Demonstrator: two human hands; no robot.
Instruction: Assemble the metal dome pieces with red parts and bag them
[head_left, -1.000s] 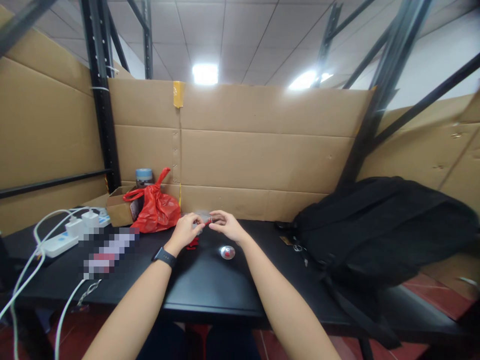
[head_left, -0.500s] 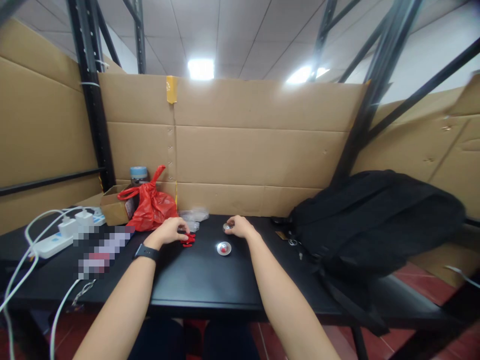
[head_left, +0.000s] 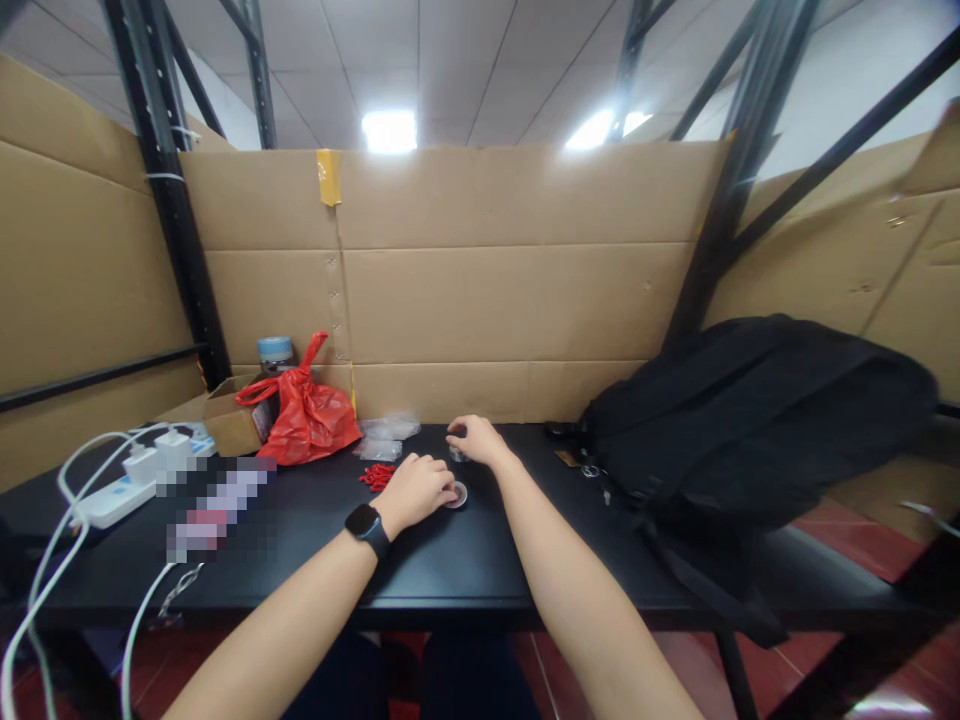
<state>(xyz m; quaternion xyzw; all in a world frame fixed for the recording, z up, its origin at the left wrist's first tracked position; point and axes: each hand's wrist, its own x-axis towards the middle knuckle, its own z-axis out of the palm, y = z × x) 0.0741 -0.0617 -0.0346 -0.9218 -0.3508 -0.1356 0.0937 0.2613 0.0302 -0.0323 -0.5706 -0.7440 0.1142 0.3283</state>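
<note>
My left hand (head_left: pixel 426 483) is over a small round silver dish (head_left: pixel 460 496), its fingers curled down at the rim. Whatever is between those fingertips is hidden. Just left of this hand lies a small heap of red pieces (head_left: pixel 377 477), too small to make out singly. Farther back, my right hand (head_left: pixel 480 440) has its fingers bent around a small shiny round container (head_left: pixel 457 455) standing on the black table (head_left: pixel 420 580). Part of that container is covered by the fingers.
Clear plastic bags (head_left: pixel 386 437) lie behind the red pieces. On the left are a tied red plastic bag (head_left: pixel 311 425), an open cardboard box (head_left: pixel 232 415) and a white power strip (head_left: pixel 112 500) with cables. A black backpack (head_left: pixel 750 430) occupies the right, with keys (head_left: pixel 592 472) beside it.
My left hand has left the red pieces and moved right to the silver dish. My right hand stays at the round container, its fingers slightly shifted. The view has shifted slightly.
</note>
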